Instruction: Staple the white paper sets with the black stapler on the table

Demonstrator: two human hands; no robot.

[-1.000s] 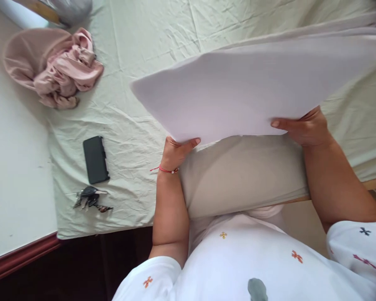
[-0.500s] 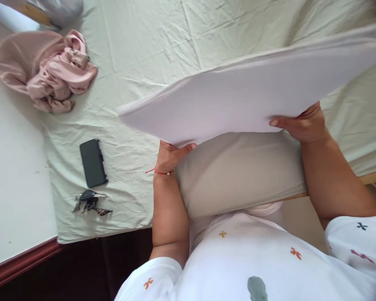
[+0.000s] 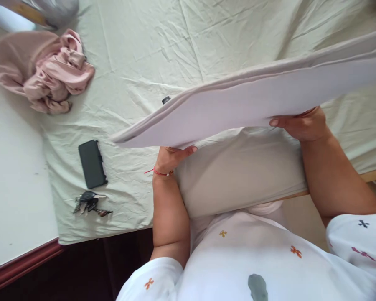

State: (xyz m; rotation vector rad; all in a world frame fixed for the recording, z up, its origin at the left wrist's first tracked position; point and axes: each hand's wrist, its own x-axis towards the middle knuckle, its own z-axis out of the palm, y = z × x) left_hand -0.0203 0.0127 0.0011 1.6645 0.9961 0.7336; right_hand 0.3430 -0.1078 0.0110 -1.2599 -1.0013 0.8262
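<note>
White cloth (image 3: 225, 104): one, clamped in left hand (image 3: 171, 160), right hand (image 3: 307, 125)
Left of white cloth: one phone (image 3: 92, 164), one key bunch (image 3: 88, 196)

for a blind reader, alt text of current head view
A person's left hand and right hand hold a white cloth by its near edge above a pale green sheet. At left lie a pink cloth, phone and keys.

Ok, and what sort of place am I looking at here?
Probably a room in a home, though I can't tell which one. A wrinkled pale green sheet covers a broad surface, with everyday belongings lying on it: a phone and a bunch of keys.
</note>
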